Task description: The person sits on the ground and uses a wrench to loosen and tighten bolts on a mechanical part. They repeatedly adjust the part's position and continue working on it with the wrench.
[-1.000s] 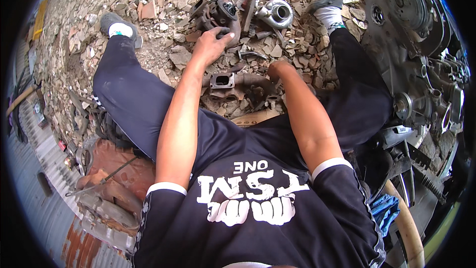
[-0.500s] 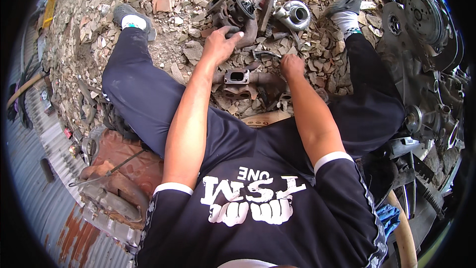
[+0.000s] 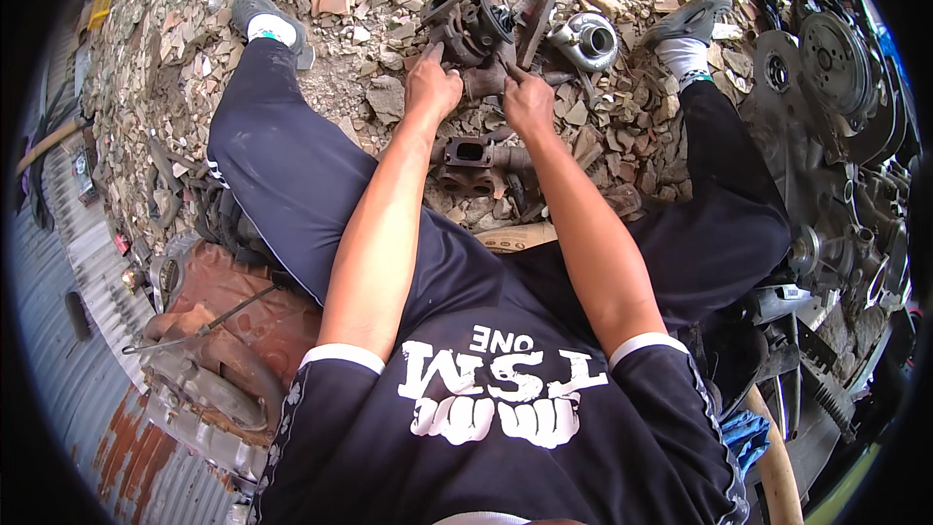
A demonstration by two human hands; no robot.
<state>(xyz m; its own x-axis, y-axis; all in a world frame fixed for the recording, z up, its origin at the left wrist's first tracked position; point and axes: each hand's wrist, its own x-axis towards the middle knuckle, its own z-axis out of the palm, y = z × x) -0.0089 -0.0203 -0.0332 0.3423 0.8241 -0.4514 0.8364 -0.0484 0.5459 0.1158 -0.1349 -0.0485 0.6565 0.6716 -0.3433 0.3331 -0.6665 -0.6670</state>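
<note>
My hands are apart from each other, one on either side of the lower end of a rusty turbo housing (image 3: 466, 31), which lies on the rubble ground (image 3: 282, 117) between my spread legs. My left hand (image 3: 434, 87) is at its lower left side, index finger stretched up along the metal; I cannot tell whether it grips. My right hand (image 3: 528, 105) is at the pipe end, index finger pointing up along it; whether those fingers pinch anything is too small to see. A flat metal bar (image 3: 539, 19) stands tilted just beside the housing, with a silver turbocharger (image 3: 573, 34) to its right. Nearer to me, a rusty manifold (image 3: 466, 176) lies partly behind my right forearm, its flange's rectangular opening facing up.
</note>
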